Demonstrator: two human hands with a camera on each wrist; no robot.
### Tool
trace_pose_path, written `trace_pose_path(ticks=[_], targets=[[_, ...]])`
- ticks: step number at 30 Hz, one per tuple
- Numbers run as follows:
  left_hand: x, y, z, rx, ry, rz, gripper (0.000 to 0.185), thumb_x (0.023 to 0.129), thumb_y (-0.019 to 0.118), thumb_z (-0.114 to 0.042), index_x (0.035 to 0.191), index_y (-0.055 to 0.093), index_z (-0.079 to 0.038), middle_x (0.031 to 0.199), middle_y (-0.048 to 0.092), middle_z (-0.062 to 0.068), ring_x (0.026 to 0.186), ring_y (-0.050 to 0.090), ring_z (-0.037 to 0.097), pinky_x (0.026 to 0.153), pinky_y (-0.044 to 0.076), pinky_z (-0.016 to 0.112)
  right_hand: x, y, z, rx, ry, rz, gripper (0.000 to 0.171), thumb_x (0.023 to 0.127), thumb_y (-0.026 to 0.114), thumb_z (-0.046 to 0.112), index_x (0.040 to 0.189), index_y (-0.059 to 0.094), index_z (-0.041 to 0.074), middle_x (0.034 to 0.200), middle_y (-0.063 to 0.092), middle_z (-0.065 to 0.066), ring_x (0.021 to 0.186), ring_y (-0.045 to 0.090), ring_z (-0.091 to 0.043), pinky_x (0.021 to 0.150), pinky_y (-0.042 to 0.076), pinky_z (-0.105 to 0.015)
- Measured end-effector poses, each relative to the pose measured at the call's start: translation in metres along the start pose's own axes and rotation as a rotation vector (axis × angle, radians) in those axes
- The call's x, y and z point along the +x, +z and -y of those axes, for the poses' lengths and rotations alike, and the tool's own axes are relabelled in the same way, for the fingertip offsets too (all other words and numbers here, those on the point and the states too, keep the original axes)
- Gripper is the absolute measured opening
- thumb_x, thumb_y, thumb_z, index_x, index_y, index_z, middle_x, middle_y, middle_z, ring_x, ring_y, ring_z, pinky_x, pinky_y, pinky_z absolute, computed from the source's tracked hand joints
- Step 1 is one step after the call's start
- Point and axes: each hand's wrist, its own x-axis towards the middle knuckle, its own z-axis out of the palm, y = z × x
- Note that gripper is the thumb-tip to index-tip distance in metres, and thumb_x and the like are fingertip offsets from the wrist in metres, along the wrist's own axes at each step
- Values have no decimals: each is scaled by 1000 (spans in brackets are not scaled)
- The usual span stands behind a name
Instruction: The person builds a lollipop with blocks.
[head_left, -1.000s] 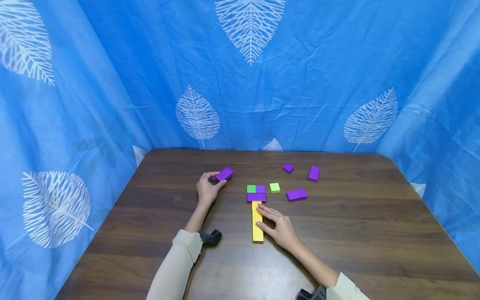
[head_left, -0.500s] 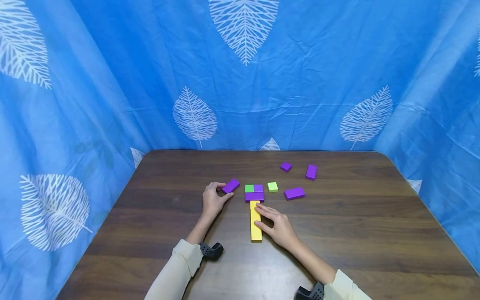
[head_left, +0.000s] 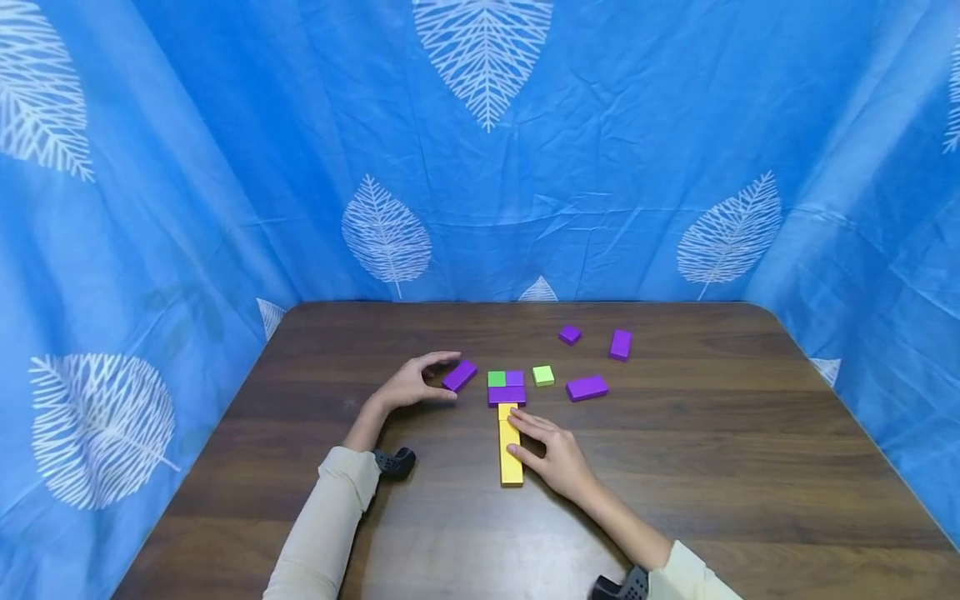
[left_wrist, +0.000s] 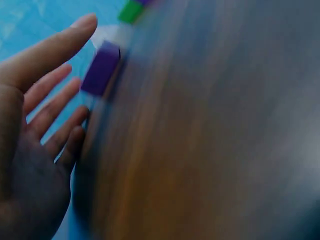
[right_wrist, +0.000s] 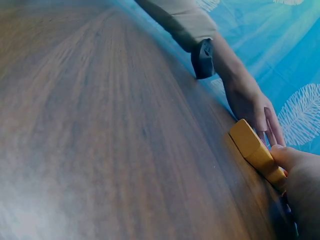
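Purple blocks (head_left: 459,376), yellow strip (head_left: 508,437), green blocks (head_left: 497,379) in 2 shades; white-leafed blue curtain (head_left: 600,167).

Tabletop (head_left: 750,467): wood or wood-look, dark grain running lengthwise, smooth, with a soft glossy reflection toward the near edge. Yellow bar (head_left: 511,454): smooth, flat-faced, low sheen; painted wood or plastic, cannot be told. Purple block (head_left: 459,376) and green block (head_left: 497,379): smooth, evenly coloured, same uncertainty. Lime block (head_left: 543,376): smooth and even. Backdrop (head_left: 600,167): thin cloth, creased, faint satin sheen, printed white leaves. Left sleeve (head_left: 318,517): matt woven-looking cloth, softly folded. Black wrist unit (head_left: 395,463): apparently plastic, its surface dotted.
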Motion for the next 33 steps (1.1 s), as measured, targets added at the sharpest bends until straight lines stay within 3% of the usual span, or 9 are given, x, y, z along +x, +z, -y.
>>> trace_pose_path(ticks=[4, 9, 15, 21, 25, 29, 33], targets=[[8, -12, 0, 28, 22, 149, 75, 74, 79, -21, 139, 43, -12, 141, 41, 6, 126, 37, 24, 99, 35, 47, 0, -1, 0, 3, -5, 1, 42, 83, 69, 27, 120, 62, 7, 127, 56, -3, 116, 52, -25, 96, 41, -41], [15, -13, -1, 102, -13, 200, 69, 76, 76, -19, 137, 46, -20, 139, 43, 4, 126, 36, 25, 102, 31, 48, 0, 0, 0, 1, -21, -20, 42, 82, 71, 25, 119, 63, 6, 126, 57, -4, 115, 53, -26, 95, 42, -42], [16, -8, 2, 117, 0, 148, 62, 74, 78, -17, 132, 54, -17, 132, 50, 6, 122, 42, 26, 100, 34, 47, -1, 1, -1, -1, -19, -7, 43, 83, 70, 27, 120, 63, 7, 127, 56, -4, 115, 53, -26, 96, 41, -41], [14, 7, 1, 47, 25, -16, 63, 66, 85, -20, 124, 60, -13, 123, 55, 6, 117, 47, 24, 99, 36, 44, -1, 1, -1, -12, -9, -14, 42, 83, 70, 25, 119, 63, 6, 126, 57, -5, 114, 53, -27, 96, 41, -41], [13, 19, -3, 107, 15, -107, 63, 65, 85, -31, 122, 62, -15, 119, 56, 5, 114, 48, 23, 97, 37, 45, -1, -1, -2, -19, -5, -17, 41, 83, 70, 25, 119, 63, 6, 125, 57, -5, 114, 54, -27, 95, 42, -41], [9, 24, -6, 180, -8, -115, 69, 66, 83, -38, 127, 58, -16, 124, 54, 5, 118, 44, 24, 99, 35, 47, 0, -1, -1, -18, -8, -9, 41, 83, 70, 26, 119, 63, 7, 125, 57, -5, 114, 54, -27, 95, 42, -41], [4, 21, -6, 180, -30, -86, 73, 68, 81, -37, 132, 53, -15, 131, 51, 6, 124, 39, 25, 102, 32, 48, 0, 0, 1, -10, -7, -6, 42, 83, 70, 25, 119, 63, 6, 126, 57, -5, 114, 53, -28, 96, 41, -42]])
